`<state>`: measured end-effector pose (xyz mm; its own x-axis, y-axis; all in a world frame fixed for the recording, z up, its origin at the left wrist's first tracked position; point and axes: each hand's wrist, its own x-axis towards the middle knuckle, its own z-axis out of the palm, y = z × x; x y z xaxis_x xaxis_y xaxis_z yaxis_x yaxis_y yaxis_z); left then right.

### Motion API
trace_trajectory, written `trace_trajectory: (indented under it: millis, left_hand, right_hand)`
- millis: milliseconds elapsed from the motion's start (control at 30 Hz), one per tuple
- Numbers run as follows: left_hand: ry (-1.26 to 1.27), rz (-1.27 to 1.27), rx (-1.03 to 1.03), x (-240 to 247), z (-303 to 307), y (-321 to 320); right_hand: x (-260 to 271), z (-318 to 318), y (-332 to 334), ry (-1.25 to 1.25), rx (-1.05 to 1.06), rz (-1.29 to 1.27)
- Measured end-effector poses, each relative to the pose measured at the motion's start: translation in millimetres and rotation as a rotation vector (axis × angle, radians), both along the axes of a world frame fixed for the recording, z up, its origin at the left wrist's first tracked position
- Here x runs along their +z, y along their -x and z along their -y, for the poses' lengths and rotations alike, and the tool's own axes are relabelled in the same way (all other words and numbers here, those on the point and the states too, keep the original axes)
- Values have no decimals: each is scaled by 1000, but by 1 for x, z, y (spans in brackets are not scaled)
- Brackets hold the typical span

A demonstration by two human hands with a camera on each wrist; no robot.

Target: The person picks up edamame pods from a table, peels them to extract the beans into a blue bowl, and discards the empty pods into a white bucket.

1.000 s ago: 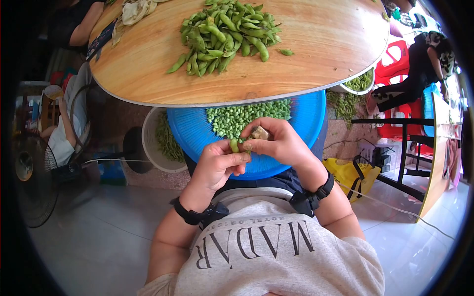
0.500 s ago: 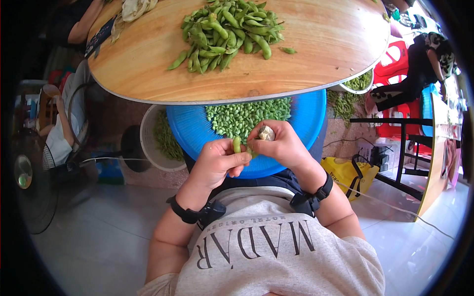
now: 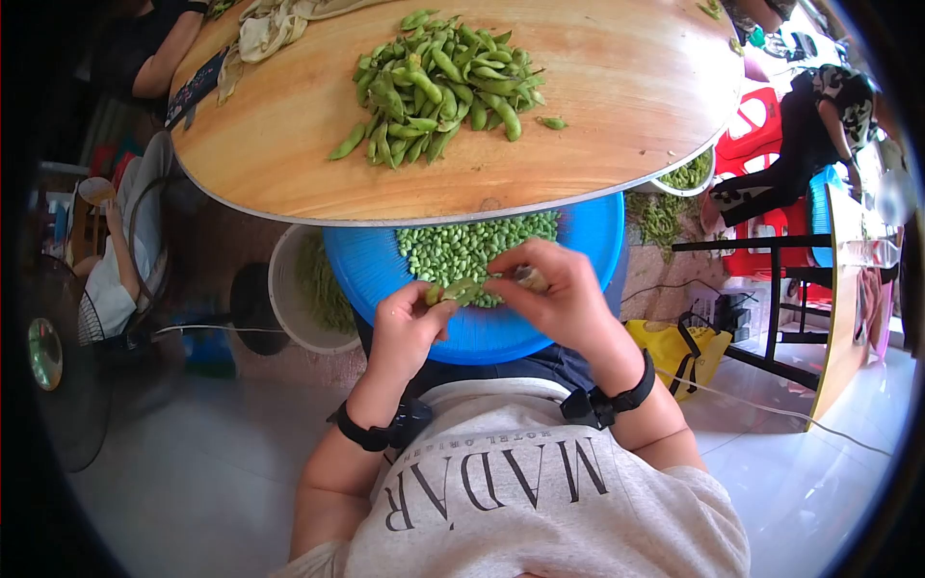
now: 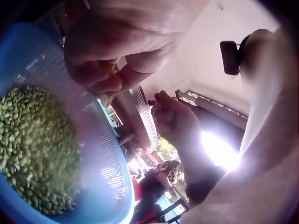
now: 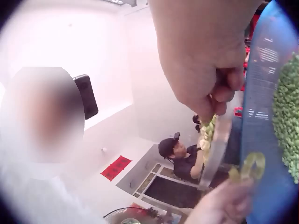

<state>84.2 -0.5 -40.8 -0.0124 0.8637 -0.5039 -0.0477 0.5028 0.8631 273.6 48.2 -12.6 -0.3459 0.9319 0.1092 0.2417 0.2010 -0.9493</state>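
In the head view my left hand (image 3: 405,323) pinches a green soybean pod (image 3: 462,289) between thumb and forefinger over a blue basket (image 3: 472,339). My right hand (image 3: 559,294) has its curled thumb and fingers at the pod's other end. A small whitish-brown piece (image 3: 531,279), its kind unclear, shows among the right fingers. The right wrist view catches the pod (image 5: 254,163) as a blurred, bent strip in the left fingers. Shelled green beans (image 3: 448,249) lie in the basket. The left wrist view shows my left hand (image 4: 117,51) beside this basket.
A wooden table (image 3: 289,125) overhangs the basket's far side and bears a heap of pods (image 3: 434,87) and a cloth (image 3: 275,31). Pale tubs of pods stand left (image 3: 284,289) and right (image 3: 708,173). A fan (image 3: 58,356), yellow bag (image 3: 674,347) and other people (image 3: 819,125) are around.
Both hands have shifted slightly; the pod, upright in the left fingers before, now lies sideways toward the right hand. The right hand is turned more palm-down. The head view has tilted a little.
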Motion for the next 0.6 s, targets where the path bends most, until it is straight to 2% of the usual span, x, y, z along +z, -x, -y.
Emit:
trace_trajectory:
  millis: [100,167,267,367,433,500,567,600]
  left_hand:
    - [-238,-311,-16,-11,4,1]
    - [-142,-170,-3,-3,-1,1]
    - [-66,58,41,9,-7,7]
    - [-52,219,126,15,-6,21]
    - [-57,274,158,18,-3,34]
    - [-78,193,235,19,2,55]
    - [-138,-17,350,13,8,86]
    - [-69,-298,317,12,10,102]
  right_hand:
    - [24,-25,-6,-118,-249,139]
    - [27,-59,-7,-327,-391,321]
    - [24,-90,3,-393,-415,626]
    - [19,-96,6,-372,-416,578]
    - [17,-97,2,-400,-412,429]
    - [26,-87,1,-258,-418,330]
    - [33,-75,-1,-115,-369,195]
    - [34,-69,-4,-48,-319,114]
